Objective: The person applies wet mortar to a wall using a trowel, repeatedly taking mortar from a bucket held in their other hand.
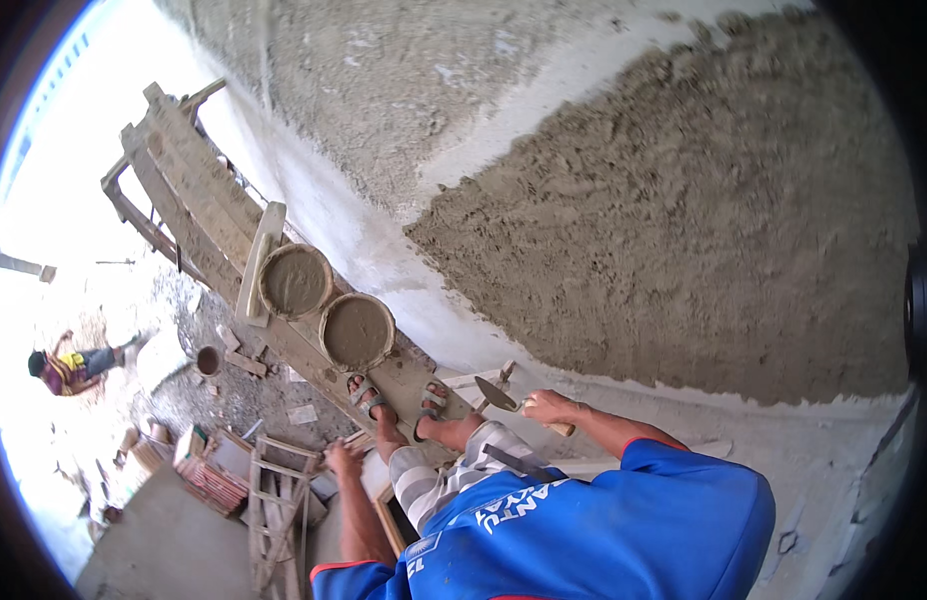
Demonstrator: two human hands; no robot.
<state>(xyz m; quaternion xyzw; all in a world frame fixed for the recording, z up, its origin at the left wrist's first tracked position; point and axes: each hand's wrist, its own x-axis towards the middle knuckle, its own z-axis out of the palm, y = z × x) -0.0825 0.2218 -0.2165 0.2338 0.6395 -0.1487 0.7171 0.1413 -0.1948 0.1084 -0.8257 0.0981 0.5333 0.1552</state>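
Note:
My right hand point(550, 407) is closed round the wooden handle of a trowel point(497, 394), its pointed blade turned toward my feet. My left hand point(344, 458) hangs over the plank's edge at the left, fingers loosely bent and apart, with nothing visible in it. Ahead of my sandalled feet, two buckets of wet mortar stand on the plank platform: the nearer bucket point(358, 332) and the farther bucket point(297, 281). Beside the farther one lies a long pale plastering float point(261, 265). Fresh, rough mortar point(684, 230) covers part of the wall on the right.
The narrow plank platform point(199, 190) stands high above the ground along the wall. Below at the left are a wooden ladder point(277, 500), stacked bricks point(209, 485), a small bucket point(209, 360) and rubble. Another person point(79, 368) is down there at the far left.

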